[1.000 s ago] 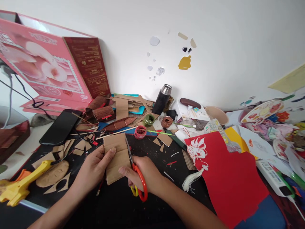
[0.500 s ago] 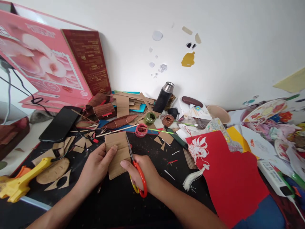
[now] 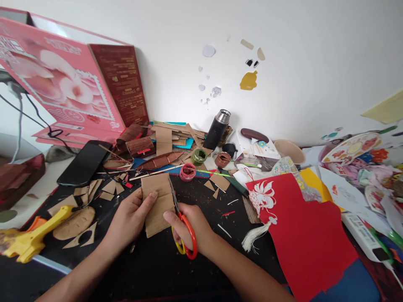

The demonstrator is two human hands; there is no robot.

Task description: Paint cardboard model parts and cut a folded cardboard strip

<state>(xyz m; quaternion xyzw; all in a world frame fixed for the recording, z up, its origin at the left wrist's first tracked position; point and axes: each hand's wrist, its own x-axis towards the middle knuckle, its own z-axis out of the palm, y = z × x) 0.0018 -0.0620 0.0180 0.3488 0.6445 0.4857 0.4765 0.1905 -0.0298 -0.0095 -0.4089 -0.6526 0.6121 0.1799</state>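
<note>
My left hand (image 3: 134,214) pinches the left side of a rectangular piece of brown cardboard (image 3: 159,209), thumb on top and fingers beneath. The piece is held above the black tabletop (image 3: 201,268). My right hand (image 3: 190,226) grips scissors (image 3: 192,237) with red and yellow handles, its fingers closed round the loops. The narrow blades point away from me and lie along the cardboard's right edge; whether they are fully closed is hard to see. Just beyond the cardboard stands an open jar of red paint (image 3: 187,173).
A yellow glue gun (image 3: 47,230) and cardboard scraps (image 3: 108,188) lie at left, near a black phone (image 3: 83,163). Behind are a green paint jar (image 3: 199,157), a brown paint jar (image 3: 223,159) and a black flask (image 3: 217,129). Red paper (image 3: 305,230) covers the right side.
The whole view has shifted slightly, moving the left-side things a little rightward. My hands, the cardboard and the scissors keep nearly the same pose, with the blades still at the right edge.
</note>
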